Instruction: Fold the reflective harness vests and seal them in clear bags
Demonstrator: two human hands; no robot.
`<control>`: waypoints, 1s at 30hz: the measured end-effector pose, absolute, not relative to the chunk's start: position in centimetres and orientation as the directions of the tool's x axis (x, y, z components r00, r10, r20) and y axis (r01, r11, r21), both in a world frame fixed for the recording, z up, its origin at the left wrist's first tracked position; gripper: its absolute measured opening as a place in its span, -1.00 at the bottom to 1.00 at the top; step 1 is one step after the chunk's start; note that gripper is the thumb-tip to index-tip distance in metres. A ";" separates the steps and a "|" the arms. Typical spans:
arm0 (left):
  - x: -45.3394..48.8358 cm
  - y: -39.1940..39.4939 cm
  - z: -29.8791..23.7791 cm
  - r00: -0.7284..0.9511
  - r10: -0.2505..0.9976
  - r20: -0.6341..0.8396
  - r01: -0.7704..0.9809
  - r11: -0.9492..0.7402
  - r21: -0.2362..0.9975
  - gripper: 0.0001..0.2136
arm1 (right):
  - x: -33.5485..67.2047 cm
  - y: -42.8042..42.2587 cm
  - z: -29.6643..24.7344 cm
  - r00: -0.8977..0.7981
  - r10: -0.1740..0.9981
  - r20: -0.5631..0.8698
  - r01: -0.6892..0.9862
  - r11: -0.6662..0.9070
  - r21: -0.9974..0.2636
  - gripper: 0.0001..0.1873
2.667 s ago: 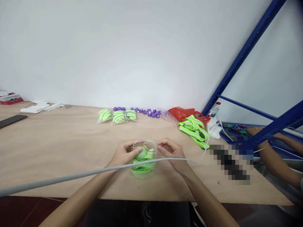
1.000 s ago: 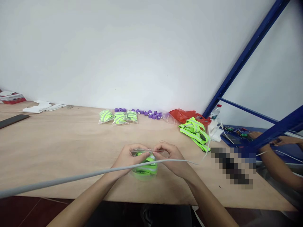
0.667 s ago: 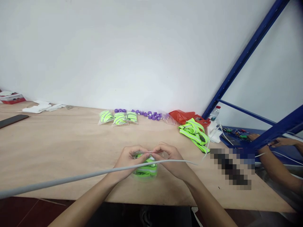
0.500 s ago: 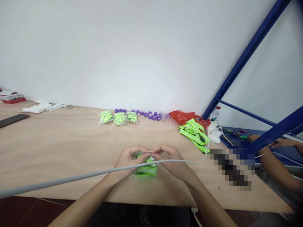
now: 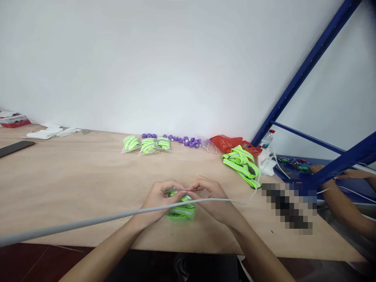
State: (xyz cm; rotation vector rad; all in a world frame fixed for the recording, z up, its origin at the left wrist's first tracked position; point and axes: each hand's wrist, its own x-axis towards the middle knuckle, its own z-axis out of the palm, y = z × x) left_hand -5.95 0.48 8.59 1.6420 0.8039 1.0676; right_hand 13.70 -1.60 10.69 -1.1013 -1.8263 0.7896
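Observation:
Near the front of the table, my left hand (image 5: 163, 196) and my right hand (image 5: 210, 197) pinch the top edge of a clear plastic bag (image 5: 181, 212). Folded neon green straps with a pale reflective stripe lie inside the bag. My thumbs and fingertips almost meet at the middle of its edge, where a thin reddish line shows. A grey cable (image 5: 117, 214) runs across the view in front of both hands and hides part of the bag.
Several bagged green straps (image 5: 148, 146) and purple rolls (image 5: 190, 142) lie by the wall. Loose green straps (image 5: 241, 166), a red bag (image 5: 226, 143) and a bottle (image 5: 267, 139) are at right. A co-worker's arm (image 5: 343, 207) reaches in beyond the blue frame (image 5: 308, 70).
Both hands keep their pinch on the bag's edge, with only slight finger movement. The camera view has shifted very slightly.

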 end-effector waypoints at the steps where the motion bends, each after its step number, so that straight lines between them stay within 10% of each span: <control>1: -5.9 0.5 8.6 0.392 0.879 0.269 0.020 -0.301 0.954 -0.75 | 13.7 -1.7 10.8 -0.261 0.905 0.336 0.384 0.417 -0.824 -0.87; 30: -6.5 0.6 8.7 0.407 0.881 0.241 0.031 -0.277 0.961 -0.77 | 13.4 -1.5 11.0 -0.278 0.915 0.293 0.405 0.388 -0.828 -0.89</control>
